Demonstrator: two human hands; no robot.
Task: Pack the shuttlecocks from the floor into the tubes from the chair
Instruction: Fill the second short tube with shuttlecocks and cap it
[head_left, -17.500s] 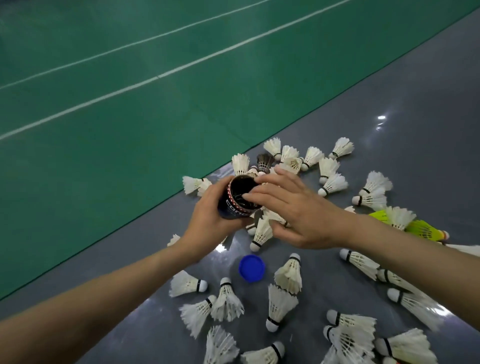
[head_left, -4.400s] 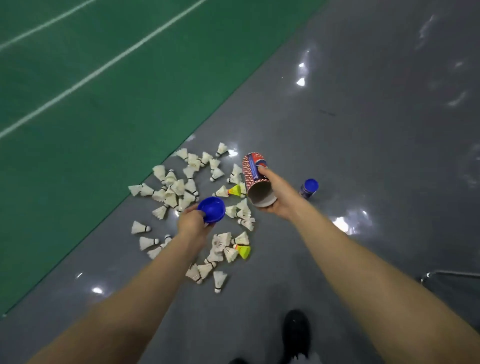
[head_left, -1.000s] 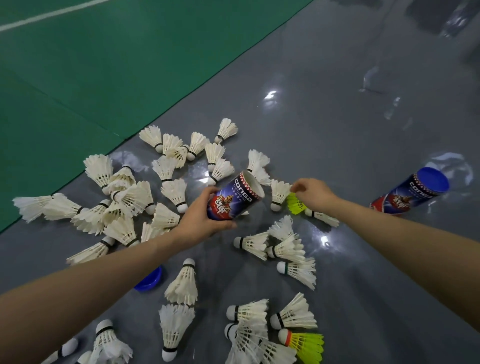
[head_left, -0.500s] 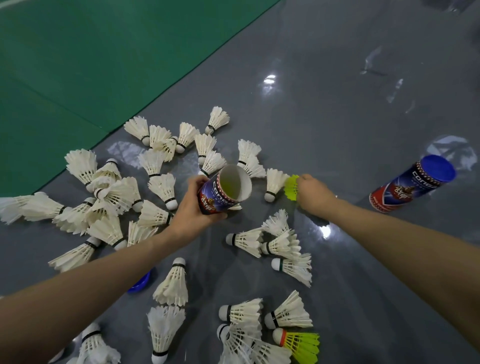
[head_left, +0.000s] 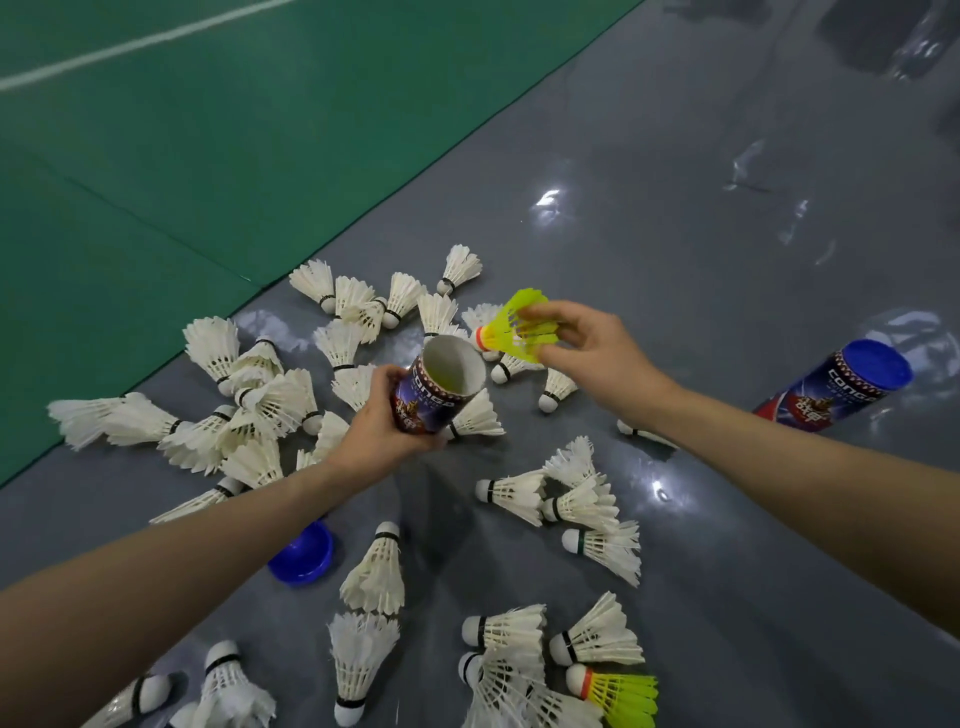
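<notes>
My left hand (head_left: 376, 431) grips an open dark blue and red tube (head_left: 435, 391), its mouth tilted up toward the right. My right hand (head_left: 592, 353) pinches a yellow shuttlecock (head_left: 511, 327) by its skirt, cork end pointing left, just above and right of the tube's mouth. Several white feather shuttlecocks (head_left: 260, 405) lie scattered on the grey floor around both hands. Another yellow shuttlecock (head_left: 621, 693) lies near the bottom edge.
A blue tube cap (head_left: 304, 556) lies on the floor under my left forearm. A second tube (head_left: 836, 387) with a blue cap on it lies on its side at the right. The green court mat (head_left: 208, 156) borders the grey floor at the left.
My right hand has lifted the yellow shuttlecock off the floor and brought it up beside the tube's mouth. My left hand has tilted the tube's opening more upward.
</notes>
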